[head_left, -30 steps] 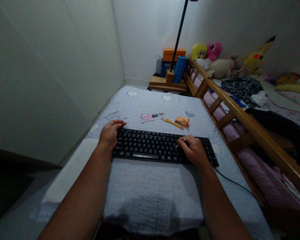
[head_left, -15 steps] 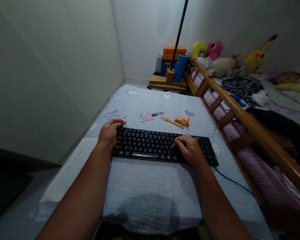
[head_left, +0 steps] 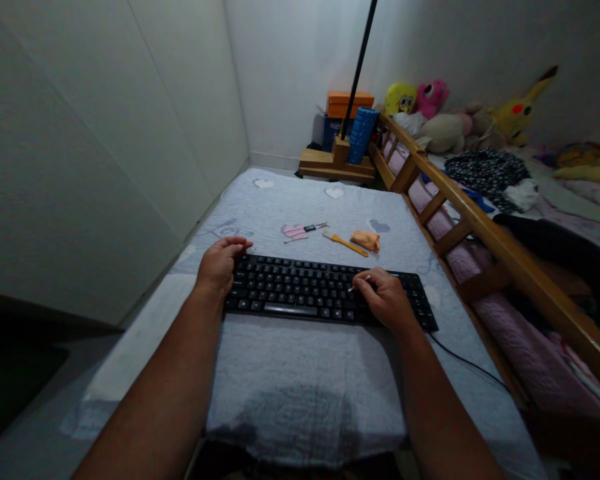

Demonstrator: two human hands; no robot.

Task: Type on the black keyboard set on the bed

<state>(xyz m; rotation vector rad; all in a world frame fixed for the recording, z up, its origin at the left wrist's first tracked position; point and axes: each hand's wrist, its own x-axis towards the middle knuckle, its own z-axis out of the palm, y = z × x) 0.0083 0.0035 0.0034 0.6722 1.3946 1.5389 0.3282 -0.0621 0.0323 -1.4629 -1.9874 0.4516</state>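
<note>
A black keyboard lies flat on the bed's pale blue quilted cover, its keys facing up. My right hand rests over the right part of the keys and pinches a white cotton swab, whose lower tip is down at the keys. At the keyboard's left end, my left hand lies against the edge. Its fingers are curled together by the far corner, with a tiny pale spot at the fingertips that I cannot make out.
Beyond the keyboard lie a yellow-handled brush, a crumpled orange cloth, a dark-handled tool and another cotton swab. A black cable runs off right. A wooden bed rail borders the right side.
My right hand has shifted slightly to the right with the cotton swab, which now shows more of its upper end. My left hand and the keyboard stay in place.
</note>
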